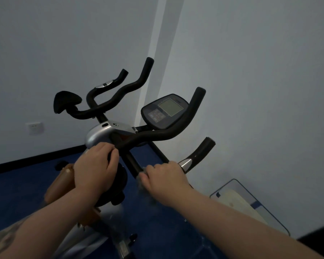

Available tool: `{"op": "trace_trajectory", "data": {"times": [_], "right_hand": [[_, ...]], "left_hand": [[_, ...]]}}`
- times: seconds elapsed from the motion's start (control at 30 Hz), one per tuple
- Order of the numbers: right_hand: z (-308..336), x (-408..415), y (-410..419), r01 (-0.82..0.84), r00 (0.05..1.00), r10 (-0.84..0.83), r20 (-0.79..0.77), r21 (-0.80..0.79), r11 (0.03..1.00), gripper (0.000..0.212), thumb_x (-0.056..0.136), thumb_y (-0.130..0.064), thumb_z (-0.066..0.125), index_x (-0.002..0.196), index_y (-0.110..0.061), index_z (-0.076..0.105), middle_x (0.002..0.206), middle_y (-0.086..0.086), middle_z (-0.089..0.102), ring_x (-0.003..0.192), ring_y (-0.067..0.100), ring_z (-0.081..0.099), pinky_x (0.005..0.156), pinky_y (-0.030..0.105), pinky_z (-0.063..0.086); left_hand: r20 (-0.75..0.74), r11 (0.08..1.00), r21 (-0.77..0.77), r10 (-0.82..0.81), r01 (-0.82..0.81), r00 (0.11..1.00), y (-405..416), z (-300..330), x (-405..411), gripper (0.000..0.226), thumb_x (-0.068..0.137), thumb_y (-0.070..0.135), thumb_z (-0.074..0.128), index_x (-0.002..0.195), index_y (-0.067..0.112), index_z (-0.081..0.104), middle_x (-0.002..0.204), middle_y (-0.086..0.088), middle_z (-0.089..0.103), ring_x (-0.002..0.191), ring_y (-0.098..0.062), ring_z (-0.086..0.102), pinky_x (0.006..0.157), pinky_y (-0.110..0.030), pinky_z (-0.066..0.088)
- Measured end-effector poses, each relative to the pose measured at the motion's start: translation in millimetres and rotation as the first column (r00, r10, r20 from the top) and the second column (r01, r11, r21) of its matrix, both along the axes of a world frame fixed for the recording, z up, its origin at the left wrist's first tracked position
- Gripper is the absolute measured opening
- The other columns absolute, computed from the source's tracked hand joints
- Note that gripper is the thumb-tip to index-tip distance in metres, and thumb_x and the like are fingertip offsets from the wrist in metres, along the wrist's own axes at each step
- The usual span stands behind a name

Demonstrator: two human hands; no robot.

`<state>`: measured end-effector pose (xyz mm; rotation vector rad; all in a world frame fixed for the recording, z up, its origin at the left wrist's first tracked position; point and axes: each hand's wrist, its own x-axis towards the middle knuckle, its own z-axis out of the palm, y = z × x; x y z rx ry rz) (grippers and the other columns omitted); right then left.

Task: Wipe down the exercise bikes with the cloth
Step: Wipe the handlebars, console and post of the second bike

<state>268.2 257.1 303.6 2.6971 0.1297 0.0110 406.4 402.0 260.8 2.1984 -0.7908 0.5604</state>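
Note:
A silver and black exercise bike (pixel 98 134) stands in front of me, with black foam handlebars (pixel 163 134) and a console (pixel 164 111) with a grey screen. My left hand (pixel 94 168) curls round the handlebar stem just below the silver housing. My right hand (pixel 164 179) grips a pale grey cloth (pixel 145 191), blurred, round the near handlebar beside its chrome pulse sensor (pixel 185 164). Most of the cloth is hidden under the hand.
A second bike's handlebars (pixel 120 92) and a black pad (pixel 65 100) rise behind, to the left. An orange-brown part (pixel 59 184) sits below my left wrist. A glass-topped scale (pixel 251 206) lies on the blue floor (pixel 17 193) by the right wall. A wall socket (pixel 35 128) is at the left.

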Motion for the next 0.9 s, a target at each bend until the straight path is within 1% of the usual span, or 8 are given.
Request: {"op": "trace_trajectory", "data": {"times": [0.07, 0.17, 0.3, 0.4, 0.53, 0.73, 0.8, 0.9], "right_hand": [[6.2, 0.0, -4.3, 0.003, 1.0, -0.002, -0.031, 0.053, 0.999, 0.033, 0.101, -0.041, 0.042, 0.126, -0.02, 0.047, 0.104, 0.006, 0.058, 0.085, 0.028, 0.061, 0.061, 0.036, 0.037], [8.3, -9.1, -14.5, 0.048, 0.999, -0.049, 0.002, 0.158, 0.986, 0.05, 0.098, -0.06, 0.032, 0.115, -0.016, 0.048, 0.103, 0.006, 0.061, 0.088, 0.027, 0.06, 0.072, 0.038, 0.034], [-5.8, 23.1, 19.2, 0.225, 0.971, -0.215, -0.109, 0.09, 0.97, 0.034, 0.102, -0.04, 0.04, 0.129, -0.02, 0.045, 0.108, 0.011, 0.055, 0.094, 0.033, 0.058, 0.064, 0.037, 0.03], [-1.4, 53.7, 23.0, 0.34, 0.926, -0.291, -0.241, 0.195, 0.92, 0.038, 0.105, -0.033, 0.036, 0.143, -0.029, 0.035, 0.126, 0.014, 0.051, 0.112, 0.037, 0.053, 0.072, 0.039, 0.037], [-8.3, 45.9, 19.8, 0.467, 0.883, -0.416, -0.218, 0.316, 0.826, 0.052, 0.104, -0.046, 0.026, 0.138, -0.008, 0.033, 0.124, 0.018, 0.056, 0.109, 0.036, 0.056, 0.073, 0.038, 0.035], [-1.7, 68.2, 23.2, 0.499, 0.867, -0.433, -0.248, 0.411, 0.763, 0.045, 0.104, -0.044, 0.03, 0.128, -0.008, 0.041, 0.123, 0.016, 0.054, 0.11, 0.036, 0.054, 0.074, 0.039, 0.035], [-2.7, 71.0, 26.1, 0.49, 0.871, -0.437, -0.225, 0.467, 0.736, 0.048, 0.103, -0.047, 0.031, 0.129, -0.007, 0.038, 0.125, 0.018, 0.055, 0.112, 0.036, 0.054, 0.074, 0.039, 0.034], [-10.8, 48.2, 25.9, 0.415, 0.91, -0.382, -0.164, 0.394, 0.82, 0.059, 0.102, -0.038, 0.04, 0.145, -0.006, 0.018, 0.132, 0.02, 0.049, 0.112, 0.036, 0.054, 0.073, 0.038, 0.034]], "left_hand": [[0.003, 1.0, 0.001, -0.006, 0.006, 1.0, -0.1, 0.1, -0.6, 0.034, 0.091, 0.037, 0.035, 0.086, 0.021, 0.064, 0.083, 0.006, 0.062, 0.067, -0.013, 0.054, 0.051, -0.025, 0.033], [-0.016, 1.0, 0.003, 0.008, -0.008, 1.0, -0.5, 0.7, -2.8, 0.033, 0.091, 0.035, 0.036, 0.084, 0.02, 0.064, 0.083, 0.006, 0.062, 0.068, -0.015, 0.055, 0.052, -0.027, 0.038], [-0.015, 1.0, 0.003, 0.017, -0.017, 1.0, -0.4, 0.6, -1.4, 0.033, 0.091, 0.036, 0.036, 0.083, 0.02, 0.064, 0.082, 0.007, 0.062, 0.067, -0.012, 0.054, 0.052, -0.027, 0.037], [0.002, 1.0, -0.01, 0.009, -0.009, 1.0, -0.4, 1.1, -1.5, 0.036, 0.09, 0.038, 0.034, 0.084, 0.02, 0.064, 0.08, 0.006, 0.061, 0.064, -0.01, 0.05, 0.05, -0.022, 0.028], [0.005, 1.0, -0.019, 0.008, -0.007, 1.0, -0.7, 1.5, -2.2, 0.034, 0.09, 0.036, 0.035, 0.083, 0.019, 0.064, 0.08, 0.005, 0.062, 0.065, -0.01, 0.049, 0.051, -0.024, 0.028], [-0.023, 1.0, -0.002, 0.013, -0.013, 1.0, -1.7, 4.5, -2.8, 0.039, 0.09, 0.038, 0.032, 0.084, 0.018, 0.064, 0.08, 0.004, 0.061, 0.066, -0.013, 0.053, 0.052, -0.028, 0.036], [-0.019, 1.0, 0.003, 0.012, -0.012, 1.0, -0.7, 4.0, -3.4, 0.04, 0.09, 0.038, 0.031, 0.084, 0.017, 0.065, 0.082, 0.003, 0.063, 0.068, -0.016, 0.055, 0.054, -0.028, 0.037], [-0.004, 1.0, -0.002, 0.011, -0.011, 1.0, -0.8, 2.8, -3.6, 0.039, 0.091, 0.037, 0.033, 0.083, 0.016, 0.065, 0.082, 0.003, 0.063, 0.068, -0.017, 0.056, 0.054, -0.027, 0.033]]}}
